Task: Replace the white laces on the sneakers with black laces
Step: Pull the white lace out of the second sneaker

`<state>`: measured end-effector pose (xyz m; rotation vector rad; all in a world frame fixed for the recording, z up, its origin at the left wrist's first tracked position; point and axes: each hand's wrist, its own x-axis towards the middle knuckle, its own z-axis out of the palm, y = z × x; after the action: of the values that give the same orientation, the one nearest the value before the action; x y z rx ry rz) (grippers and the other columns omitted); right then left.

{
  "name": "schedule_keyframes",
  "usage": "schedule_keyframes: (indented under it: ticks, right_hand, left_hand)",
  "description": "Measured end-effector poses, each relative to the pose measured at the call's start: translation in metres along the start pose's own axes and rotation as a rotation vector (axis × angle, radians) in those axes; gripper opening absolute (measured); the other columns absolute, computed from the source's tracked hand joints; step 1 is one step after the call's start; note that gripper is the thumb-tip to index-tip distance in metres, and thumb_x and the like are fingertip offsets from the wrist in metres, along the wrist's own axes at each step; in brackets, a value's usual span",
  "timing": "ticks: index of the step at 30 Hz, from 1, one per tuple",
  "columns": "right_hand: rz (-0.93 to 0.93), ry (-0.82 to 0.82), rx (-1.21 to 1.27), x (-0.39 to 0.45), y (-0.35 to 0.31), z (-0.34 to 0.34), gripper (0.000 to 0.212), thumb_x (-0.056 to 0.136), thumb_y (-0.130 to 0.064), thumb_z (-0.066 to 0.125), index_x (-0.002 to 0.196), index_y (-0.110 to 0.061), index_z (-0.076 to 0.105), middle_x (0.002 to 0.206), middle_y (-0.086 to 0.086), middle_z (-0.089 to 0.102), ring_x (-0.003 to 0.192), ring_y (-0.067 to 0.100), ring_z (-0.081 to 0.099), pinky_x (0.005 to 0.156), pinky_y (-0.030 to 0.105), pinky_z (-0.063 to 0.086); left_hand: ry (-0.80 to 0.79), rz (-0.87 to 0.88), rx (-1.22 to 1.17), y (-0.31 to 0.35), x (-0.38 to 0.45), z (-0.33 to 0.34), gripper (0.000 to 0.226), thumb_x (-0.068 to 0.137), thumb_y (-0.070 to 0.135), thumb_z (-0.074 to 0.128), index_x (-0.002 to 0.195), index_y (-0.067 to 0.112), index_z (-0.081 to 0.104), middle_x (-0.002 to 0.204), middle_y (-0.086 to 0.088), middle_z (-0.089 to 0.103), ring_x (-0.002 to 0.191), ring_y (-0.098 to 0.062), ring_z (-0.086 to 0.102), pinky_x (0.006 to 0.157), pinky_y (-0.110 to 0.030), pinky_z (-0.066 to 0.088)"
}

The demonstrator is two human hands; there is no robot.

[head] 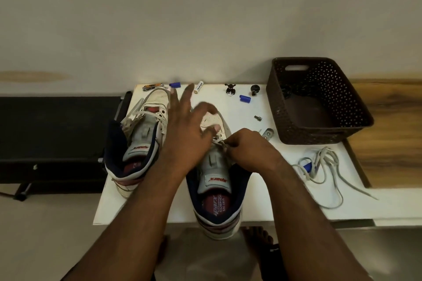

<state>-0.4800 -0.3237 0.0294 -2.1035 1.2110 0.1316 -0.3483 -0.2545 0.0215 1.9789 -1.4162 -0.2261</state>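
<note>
Two white, navy and red sneakers stand on a white table [262,207], toes pointing away from me. The left sneaker [137,141] still carries a loose white lace across its upper. Over the right sneaker [217,189], my right hand [249,150] pinches a white lace [219,142] near the lower eyelets. My left hand [187,128] lies over that shoe's toe with fingers spread and straight, the thumb touching the upper. A pulled-out white lace [324,166] lies in a tangle on the table to the right. No black lace is in view.
A dark brown perforated basket [319,102] stands at the back right. Small items line the far edge: blue caps [245,99], a white tube [199,86], a small figurine [230,89], a multi-tool [151,86], metal bits [267,133]. A black bench [57,134] adjoins the left.
</note>
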Motion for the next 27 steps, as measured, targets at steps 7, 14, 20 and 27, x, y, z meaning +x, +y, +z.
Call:
schedule_keyframes:
  ticks: [7,14,20,27]
  right_hand:
    - [-0.004,0.015,-0.016,0.001,0.000,0.002,0.024,0.093,-0.024,0.057,0.110,-0.016,0.071,0.099,0.007,0.069,0.088,0.020,0.062,0.069,0.025,0.041]
    - [-0.017,-0.009,0.010,0.000,0.000,0.002,0.029,0.096,-0.025,0.053,0.121,-0.019,0.066,0.113,0.005,0.068,0.098,0.020,0.062,0.080,0.028,0.047]
    - [-0.023,-0.004,-0.012,0.002,-0.003,0.003,0.026,0.095,-0.022,0.053,0.115,-0.018,0.069,0.107,0.006,0.069,0.094,0.021,0.063,0.077,0.027,0.046]
    - [0.006,-0.030,0.040,0.002,-0.003,0.001,0.029,0.094,-0.018,0.055,0.121,-0.021,0.065,0.117,0.003,0.067,0.103,0.020,0.061,0.081,0.027,0.045]
  left_hand:
    - [-0.114,-0.112,0.123,-0.003,-0.002,0.011,0.011,0.086,0.022,0.069,0.095,0.020,0.075,0.155,-0.002,0.030,0.146,-0.028,0.016,0.119,-0.042,0.016]
    - [0.499,0.010,-0.195,0.001,0.001,-0.008,0.004,0.093,0.003,0.052,0.093,0.003,0.056,0.109,-0.010,0.051,0.105,-0.001,0.046,0.087,-0.016,0.039]
    - [-0.252,-0.175,0.165,-0.008,-0.003,0.011,0.026,0.083,0.037,0.071,0.107,0.028,0.068,0.160,-0.001,0.017,0.148,-0.030,0.001,0.118,-0.042,0.012]
    - [-0.136,-0.220,0.121,-0.006,0.002,0.001,0.018,0.087,0.020,0.068,0.104,0.018,0.075,0.151,0.003,0.041,0.145,-0.028,0.022,0.115,-0.036,0.020]
